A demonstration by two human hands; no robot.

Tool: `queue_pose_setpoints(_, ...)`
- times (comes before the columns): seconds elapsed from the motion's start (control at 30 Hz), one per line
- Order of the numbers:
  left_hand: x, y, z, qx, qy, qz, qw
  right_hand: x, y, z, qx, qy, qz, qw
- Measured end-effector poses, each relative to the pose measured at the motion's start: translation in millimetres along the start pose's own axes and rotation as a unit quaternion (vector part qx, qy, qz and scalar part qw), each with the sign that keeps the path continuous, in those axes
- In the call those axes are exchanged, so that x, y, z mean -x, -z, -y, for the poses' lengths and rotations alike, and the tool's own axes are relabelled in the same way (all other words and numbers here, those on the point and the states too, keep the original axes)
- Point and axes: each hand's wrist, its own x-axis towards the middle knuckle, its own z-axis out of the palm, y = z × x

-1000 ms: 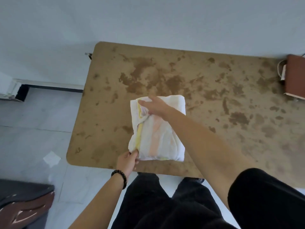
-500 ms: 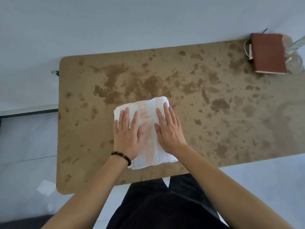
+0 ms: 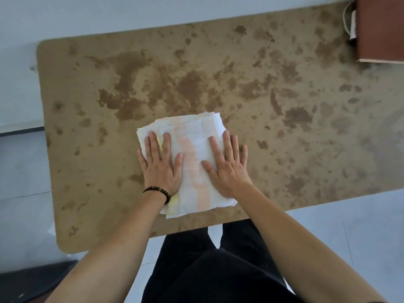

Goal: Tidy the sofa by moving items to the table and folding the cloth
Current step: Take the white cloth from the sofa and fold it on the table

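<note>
A folded white cloth [image 3: 192, 147] with pale orange and yellow stripes lies flat on the mottled brown table [image 3: 284, 127], near its front edge. My left hand [image 3: 160, 165], with a dark bead bracelet at the wrist, presses palm-down on the cloth's left side, fingers spread. My right hand [image 3: 227, 164] lies flat on the cloth's right side, its outer fingers reaching past the edge onto the table. Neither hand grips anything.
A reddish-brown book [image 3: 381, 29] with a white cord beside it sits at the table's far right corner. My dark trousers [image 3: 207, 270] show below the table edge. Pale floor tiles surround the table, and a dark object [image 3: 28, 278] sits at the lower left.
Both hands went from pinching the cloth's edges to lying flat on it, then slid apart towards its sides. The view shifted, so the table appears larger and the book moved to the corner.
</note>
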Motion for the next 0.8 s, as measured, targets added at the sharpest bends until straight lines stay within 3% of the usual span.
queue_pose_setpoints(0.1, 16, 11, -3, 0.132, 0.026, -0.042, 0.99, 8, 9, 4, -0.084, 0.002, -0.034, 0.996)
queue_pose_setpoints(0.2, 42, 19, -8, 0.29, 0.224, -0.1, 0.925, 15, 25, 10, -0.247, -0.092, -0.063, 0.963)
queue_pose_setpoints(0.27, 49, 20, -8, 0.336, 0.307, -0.088, 0.886, 13, 30, 13, -0.319, -0.153, -0.043, 0.934)
queue_pose_setpoints(0.37, 42, 27, -14, 0.357, 0.293, -0.009, 0.887, 6, 29, 14, -0.276, -0.151, -0.012, 0.949)
queue_pose_setpoints(0.5, 31, 35, -16, 0.357, 0.238, 0.068, 0.901, 9, 25, 16, -0.279, -0.129, -0.029, 0.951)
queue_pose_setpoints(0.67, 32, 39, -15, 0.461, 0.215, 0.052, 0.859, 23, 31, 29, -0.382, -0.134, -0.037, 0.914)
queue_pose_setpoints(0.8, 49, 70, -20, 0.5, 0.177, -0.047, 0.846, 40, 56, 48, -0.384, -0.108, -0.063, 0.915)
